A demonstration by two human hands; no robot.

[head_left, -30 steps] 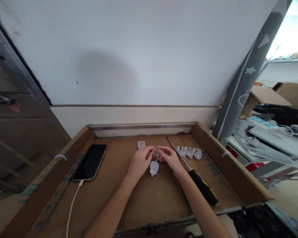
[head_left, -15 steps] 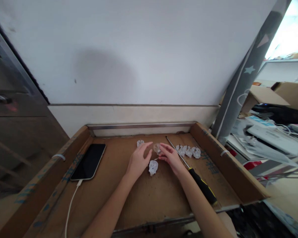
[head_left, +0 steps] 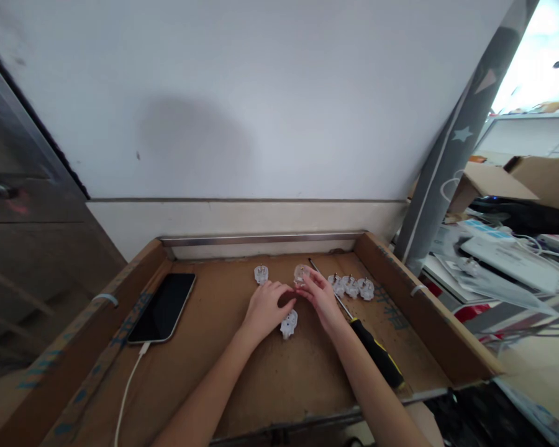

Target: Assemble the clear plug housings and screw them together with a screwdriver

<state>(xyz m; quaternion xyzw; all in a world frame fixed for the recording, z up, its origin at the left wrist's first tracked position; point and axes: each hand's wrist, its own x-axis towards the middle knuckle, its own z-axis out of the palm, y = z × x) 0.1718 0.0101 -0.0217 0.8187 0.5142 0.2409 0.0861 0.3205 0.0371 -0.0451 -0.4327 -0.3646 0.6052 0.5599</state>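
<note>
Clear plug (head_left: pixel 301 274) above cardboard tray (head_left: pixel 214 316); white wall (head_left: pixel 289 118) behind.

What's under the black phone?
Brown cardboard shows around the phone, and a white cable meets its near end. The patch right under it is covered, so I can't tell what's there.

Black screwdriver handle (head_left: pixel 376 355) with yellow stripes.

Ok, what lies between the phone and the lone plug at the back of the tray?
Nothing: in the head view, the cardboard between the phone and the plug is bare.
</note>
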